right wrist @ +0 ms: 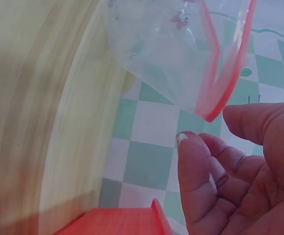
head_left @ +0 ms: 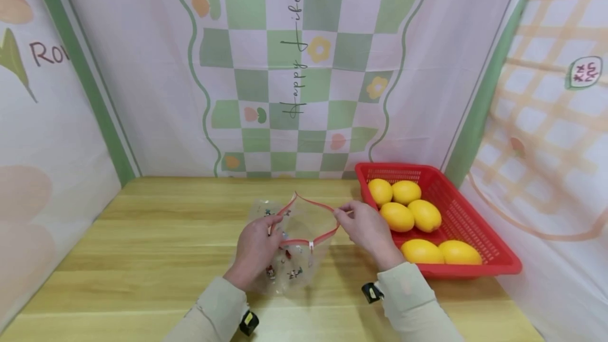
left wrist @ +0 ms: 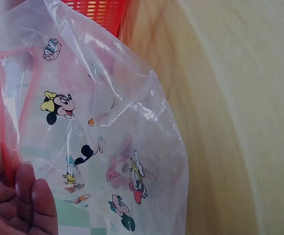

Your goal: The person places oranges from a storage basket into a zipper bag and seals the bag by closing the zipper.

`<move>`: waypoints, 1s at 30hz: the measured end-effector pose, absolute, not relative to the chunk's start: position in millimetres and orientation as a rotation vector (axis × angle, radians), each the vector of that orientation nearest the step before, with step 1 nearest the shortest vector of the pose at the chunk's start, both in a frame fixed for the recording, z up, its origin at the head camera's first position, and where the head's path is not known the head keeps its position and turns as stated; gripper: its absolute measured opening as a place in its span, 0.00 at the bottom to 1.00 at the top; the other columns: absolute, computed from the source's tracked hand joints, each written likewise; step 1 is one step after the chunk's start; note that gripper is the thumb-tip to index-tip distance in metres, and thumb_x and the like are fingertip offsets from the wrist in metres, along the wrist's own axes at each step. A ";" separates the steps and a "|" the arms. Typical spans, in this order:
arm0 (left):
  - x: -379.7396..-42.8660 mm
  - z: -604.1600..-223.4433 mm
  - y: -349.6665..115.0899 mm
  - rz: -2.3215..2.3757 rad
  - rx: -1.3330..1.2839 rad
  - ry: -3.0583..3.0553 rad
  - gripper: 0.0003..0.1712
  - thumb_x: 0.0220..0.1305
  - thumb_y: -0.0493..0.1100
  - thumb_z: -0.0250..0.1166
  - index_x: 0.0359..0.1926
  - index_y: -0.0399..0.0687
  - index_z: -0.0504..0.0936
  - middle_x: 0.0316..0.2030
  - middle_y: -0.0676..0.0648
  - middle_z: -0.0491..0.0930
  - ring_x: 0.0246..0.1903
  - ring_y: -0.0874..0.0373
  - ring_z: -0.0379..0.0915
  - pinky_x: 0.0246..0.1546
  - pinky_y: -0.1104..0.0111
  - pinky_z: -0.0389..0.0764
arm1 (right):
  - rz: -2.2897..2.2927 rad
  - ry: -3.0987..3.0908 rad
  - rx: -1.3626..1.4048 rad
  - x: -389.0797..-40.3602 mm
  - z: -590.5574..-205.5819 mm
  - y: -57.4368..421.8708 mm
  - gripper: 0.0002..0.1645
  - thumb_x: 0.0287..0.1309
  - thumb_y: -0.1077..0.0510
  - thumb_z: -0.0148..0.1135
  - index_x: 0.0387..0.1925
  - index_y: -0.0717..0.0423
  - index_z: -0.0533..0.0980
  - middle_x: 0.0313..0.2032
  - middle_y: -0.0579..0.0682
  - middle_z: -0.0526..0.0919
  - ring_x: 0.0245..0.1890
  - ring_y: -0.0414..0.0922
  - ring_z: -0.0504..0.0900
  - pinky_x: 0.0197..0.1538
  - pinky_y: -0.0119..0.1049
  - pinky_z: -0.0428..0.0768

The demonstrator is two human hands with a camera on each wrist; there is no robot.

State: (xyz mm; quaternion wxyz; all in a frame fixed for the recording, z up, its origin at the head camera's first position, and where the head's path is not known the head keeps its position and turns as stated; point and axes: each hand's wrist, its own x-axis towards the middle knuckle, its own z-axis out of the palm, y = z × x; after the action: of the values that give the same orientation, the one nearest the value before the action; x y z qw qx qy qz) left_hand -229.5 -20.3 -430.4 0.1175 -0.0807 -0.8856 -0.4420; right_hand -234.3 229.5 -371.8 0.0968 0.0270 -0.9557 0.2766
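Note:
A clear zip bag (head_left: 299, 268) printed with small cartoon figures hangs with its red-edged mouth spread wide, a white slider on the near rim. My left hand (head_left: 256, 249) pinches the left side of that mouth; in the left wrist view, thumb and curled fingers (left wrist: 35, 200) close on the red strip. At the opposite corner is my right hand (head_left: 368, 228). The right wrist view has its thumb and forefinger (right wrist: 193, 164) parted, with the bag's red corner (right wrist: 211, 116) just beyond the fingertips and nothing between them.
A red plastic basket (head_left: 491, 241) stands at the right of the wooden table (head_left: 157, 241), close by my right forearm. Several yellow lemons (head_left: 397, 217) lie inside it. Printed cloth walls (head_left: 304, 67) enclose the table at the back and both sides.

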 end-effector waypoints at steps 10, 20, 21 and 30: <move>-227.2 -429.7 -26.1 -1.319 -0.193 -2.605 0.22 0.68 0.41 0.65 0.63 0.49 0.85 0.14 0.52 0.67 0.08 0.63 0.56 0.09 0.73 0.59 | 0.746 -2.798 0.173 -225.6 -355.9 226.7 0.26 0.70 0.42 0.60 0.59 0.55 0.83 0.50 0.52 0.90 0.49 0.52 0.87 0.58 0.54 0.81; -227.1 -429.2 -23.2 -1.336 -0.222 -2.611 0.23 0.68 0.40 0.65 0.63 0.47 0.84 0.13 0.53 0.67 0.08 0.64 0.57 0.09 0.74 0.60 | 0.763 -2.841 0.225 -208.2 -333.7 235.8 0.30 0.71 0.43 0.61 0.65 0.56 0.76 0.56 0.56 0.87 0.54 0.53 0.87 0.61 0.57 0.80; -227.2 -429.3 -22.7 -1.335 -0.226 -2.612 0.23 0.68 0.40 0.65 0.63 0.47 0.84 0.13 0.53 0.67 0.08 0.64 0.57 0.09 0.74 0.60 | 0.762 -2.848 0.227 -206.5 -332.1 237.3 0.30 0.71 0.43 0.61 0.66 0.55 0.75 0.57 0.56 0.86 0.55 0.53 0.87 0.61 0.57 0.80; -227.6 -430.7 -25.2 -1.354 -0.219 -2.625 0.23 0.69 0.42 0.66 0.65 0.48 0.83 0.17 0.51 0.70 0.08 0.63 0.57 0.08 0.74 0.61 | 0.725 -2.873 0.240 -199.4 -319.2 246.8 0.36 0.69 0.40 0.64 0.70 0.54 0.73 0.64 0.56 0.82 0.60 0.56 0.84 0.62 0.57 0.81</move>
State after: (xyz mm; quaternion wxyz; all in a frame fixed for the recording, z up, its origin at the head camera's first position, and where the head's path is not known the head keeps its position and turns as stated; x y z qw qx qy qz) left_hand -227.6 -25.2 -430.7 0.0895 -0.0737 -0.8827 -0.4554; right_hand -199.4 246.8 -319.2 0.0842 0.0805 -0.9630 0.2430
